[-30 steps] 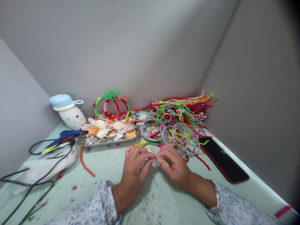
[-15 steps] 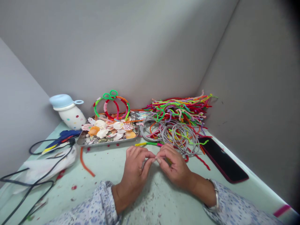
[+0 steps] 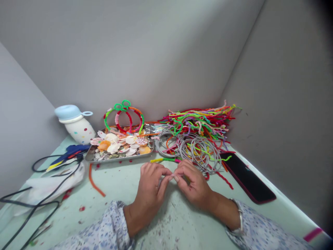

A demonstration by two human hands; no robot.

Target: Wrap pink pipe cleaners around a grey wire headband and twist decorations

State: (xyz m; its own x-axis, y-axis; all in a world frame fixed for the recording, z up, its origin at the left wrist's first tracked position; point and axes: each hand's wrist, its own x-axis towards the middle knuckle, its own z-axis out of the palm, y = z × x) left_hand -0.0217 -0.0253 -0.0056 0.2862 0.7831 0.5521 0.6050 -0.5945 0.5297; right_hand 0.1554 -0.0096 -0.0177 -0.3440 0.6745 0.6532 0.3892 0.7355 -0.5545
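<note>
Pipe-cleaner piece [image 3: 170,177], small and pale, is pinched between the closed fingertips of the left hand [image 3: 151,187] and right hand [image 3: 191,182], low over the table [image 3: 117,184]; grey wire rings [image 3: 201,152] lie just beyond; a shell tray [image 3: 119,147] sits far left.

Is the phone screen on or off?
Off. The phone lies flat on the table by the right wall, face up, with its screen uniformly black.
</note>
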